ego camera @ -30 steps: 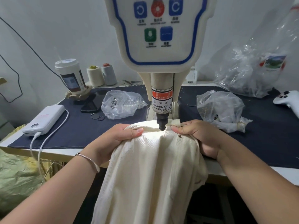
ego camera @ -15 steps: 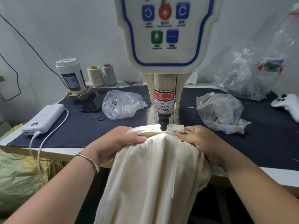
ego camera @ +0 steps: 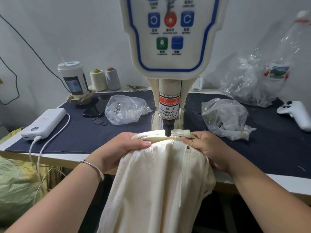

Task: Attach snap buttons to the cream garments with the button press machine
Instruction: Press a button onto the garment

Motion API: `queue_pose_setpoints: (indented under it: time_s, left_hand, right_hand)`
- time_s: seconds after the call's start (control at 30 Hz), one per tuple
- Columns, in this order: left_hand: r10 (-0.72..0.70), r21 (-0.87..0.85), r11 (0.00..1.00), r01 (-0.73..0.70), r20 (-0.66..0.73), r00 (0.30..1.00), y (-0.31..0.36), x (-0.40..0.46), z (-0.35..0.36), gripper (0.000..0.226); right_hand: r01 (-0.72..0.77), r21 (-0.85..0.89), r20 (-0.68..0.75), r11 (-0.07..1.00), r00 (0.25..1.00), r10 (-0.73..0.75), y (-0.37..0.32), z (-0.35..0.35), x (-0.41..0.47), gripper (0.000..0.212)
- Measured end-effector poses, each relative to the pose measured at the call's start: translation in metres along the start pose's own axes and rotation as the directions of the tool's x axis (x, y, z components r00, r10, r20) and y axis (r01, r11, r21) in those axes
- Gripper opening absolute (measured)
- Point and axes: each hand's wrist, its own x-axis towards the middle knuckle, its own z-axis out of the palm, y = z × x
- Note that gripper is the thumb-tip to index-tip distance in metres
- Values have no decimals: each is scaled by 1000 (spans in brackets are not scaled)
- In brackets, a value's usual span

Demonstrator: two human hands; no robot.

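A cream garment hangs over the table's front edge, its top edge lying under the black punch of the button press machine. My left hand grips the fabric just left of the punch, thumb on top. My right hand pinches the garment's edge just right of the punch. A small dark snap button sits on the fabric beside my right fingers. The die under the fabric is hidden.
Two clear plastic bags with small metal parts lie on the dark cloth, one left, one right. A white power bank with its cable, a phone, a cup, thread cones, a white controller and a large bag surround the machine.
The view has tilted down a little, so the machine panel sits lower in frame. Both hands stay on the garment's edge under the punch, shifted only slightly.
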Motion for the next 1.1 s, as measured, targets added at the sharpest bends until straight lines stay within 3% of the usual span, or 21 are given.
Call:
queue_pose_setpoints:
  time_s: [0.37,0.53,0.63,0.73,0.9,1.1]
  left_hand:
    - [33,35,999,-31,-46,998,-2,0,2,69]
    - [22,38,999,-19,-60,998,2,0,5,44]
    - [26,28,999,-24,-76,997,1,1,5,57]
    - [26,38,999,-23,-74,997,-2,3,2,66]
    - [36,15,999,-36,-41,999,-3,5,1,41]
    - [43,21,999,-42,-45,998,-5,6,0,72]
  right_hand:
    - [35,-36,-62,999,997,-37,5,3,0,44]
    - [8,14,-69,1000,998,-7,0,5,-4,28]
    - [-5,34,-84,999,996,8,-1,5,-4,40]
    - [-10,46,-85,999,996,13,-3,7,-6,32]
    - [1,57,-95,998,995,5,-4,8,-7,31]
    - [5,77,-81,997,997,1,1,6,-3,34]
